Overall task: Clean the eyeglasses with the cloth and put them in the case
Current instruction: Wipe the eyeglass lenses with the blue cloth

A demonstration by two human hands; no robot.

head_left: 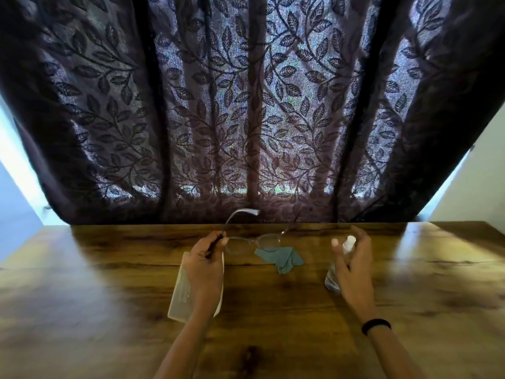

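My left hand [203,262] pinches the left end of a pair of clear-framed eyeglasses [254,242] and holds them above the table, arms unfolded and pointing away from me. My right hand [352,265] grips a small clear spray bottle [345,250] with a white nozzle that points left toward the lenses, a finger resting on top. A crumpled teal cloth [281,259] lies on the table just below and right of the glasses. A pale translucent glasses case [181,291] lies flat under my left wrist, partly hidden by it.
The wooden table [273,318] runs wide to both sides. A dark leaf-patterned curtain [246,105] hangs right behind its far edge. A black band [375,325] sits on my right wrist.
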